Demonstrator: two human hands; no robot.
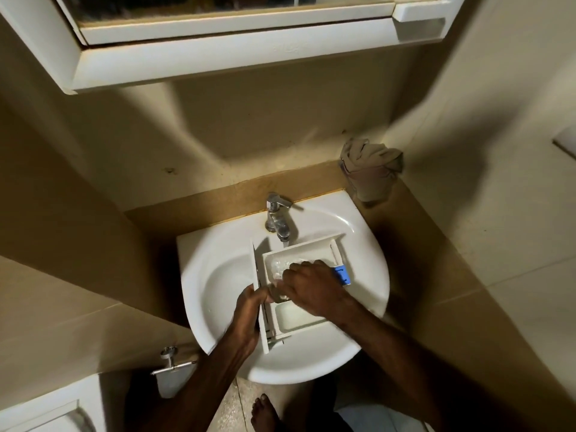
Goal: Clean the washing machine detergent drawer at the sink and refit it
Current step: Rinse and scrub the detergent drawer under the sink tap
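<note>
Gripping the drawer (311,247) edge, the left hand (249,310) steadies it; right hand (311,285) fingers hidden inside, grip unclear.

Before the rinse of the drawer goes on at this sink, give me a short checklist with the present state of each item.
1. Detergent drawer sits inside the sink basin: ok.
2. Left hand grips the drawer's left edge to steady it: ok.
3. Right hand is inside the drawer's compartment: ok.
4. Drawer lies under the tap spout: ok.
5. Water running: cannot tell.
6. Right hand's fingers hold a scrubber or cloth: cannot tell, hidden.
</note>
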